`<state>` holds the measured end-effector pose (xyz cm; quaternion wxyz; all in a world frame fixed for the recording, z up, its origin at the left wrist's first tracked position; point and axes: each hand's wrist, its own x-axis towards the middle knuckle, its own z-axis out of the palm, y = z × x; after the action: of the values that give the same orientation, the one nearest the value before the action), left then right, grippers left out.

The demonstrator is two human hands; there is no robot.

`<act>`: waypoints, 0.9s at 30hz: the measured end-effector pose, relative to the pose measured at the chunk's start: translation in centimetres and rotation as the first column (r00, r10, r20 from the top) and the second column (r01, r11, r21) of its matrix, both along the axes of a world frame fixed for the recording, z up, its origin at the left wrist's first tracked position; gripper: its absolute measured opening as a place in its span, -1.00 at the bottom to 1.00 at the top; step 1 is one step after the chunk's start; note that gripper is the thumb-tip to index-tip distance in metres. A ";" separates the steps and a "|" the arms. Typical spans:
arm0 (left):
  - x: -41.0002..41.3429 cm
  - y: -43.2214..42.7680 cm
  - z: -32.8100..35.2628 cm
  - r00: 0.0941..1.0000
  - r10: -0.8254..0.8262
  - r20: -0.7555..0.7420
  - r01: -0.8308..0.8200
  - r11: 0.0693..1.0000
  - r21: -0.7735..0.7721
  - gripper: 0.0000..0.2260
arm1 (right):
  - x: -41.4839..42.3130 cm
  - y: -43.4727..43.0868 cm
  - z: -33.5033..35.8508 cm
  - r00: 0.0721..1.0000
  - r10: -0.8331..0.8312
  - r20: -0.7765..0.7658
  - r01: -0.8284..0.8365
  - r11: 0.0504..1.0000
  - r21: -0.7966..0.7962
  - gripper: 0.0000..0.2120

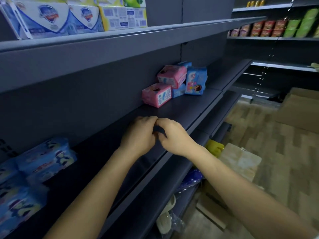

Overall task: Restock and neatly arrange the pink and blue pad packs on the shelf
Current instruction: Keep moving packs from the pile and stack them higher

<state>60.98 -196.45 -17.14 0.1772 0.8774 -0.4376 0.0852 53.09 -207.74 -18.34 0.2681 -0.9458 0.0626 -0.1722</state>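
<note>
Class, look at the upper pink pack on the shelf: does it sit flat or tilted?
Tilted. The upper pink pack sits askew above the lower pink pack, its edges slanting relative to the shelf.

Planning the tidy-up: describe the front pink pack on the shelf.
The front pink pack is a boxy, glossy plastic-wrapped block, pink with blue-and-white print on its end and a dark round mark on top. It lies flat on the dark shelf, skewed to the edge. Behind, a second pink pack leans on it, and a blue pack touches its right side.
</note>
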 end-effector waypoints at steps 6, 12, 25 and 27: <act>4.6 -5.0 -0.3 1.000 -0.015 0.015 0.014 0.998 0.057 -0.69 | 4.3 -4.7 0.1 0.999 -0.014 -0.034 0.015 0.999 0.028 -0.59; 7.3 -7.9 -0.6 0.999 -0.022 0.044 0.018 0.997 0.079 -0.64 | 7.3 -7.7 -0.5 0.999 -0.005 -0.049 0.010 0.996 0.090 -0.53; 13.2 -15.3 -2.1 0.988 0.147 0.043 -0.151 0.979 0.135 -0.41 | 14.2 -17.2 -2.6 0.982 -0.069 -0.174 0.132 0.915 0.382 -0.50; 14.5 -16.6 -2.3 0.986 0.165 0.034 -0.168 0.978 0.127 -0.38 | 15.6 -18.9 -2.5 0.981 -0.098 -0.168 0.163 0.888 0.431 -0.51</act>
<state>75.53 -213.04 -19.43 0.1069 0.9195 -0.3694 0.0815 68.72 -226.68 -20.87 0.4586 -0.8635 0.1825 -0.1037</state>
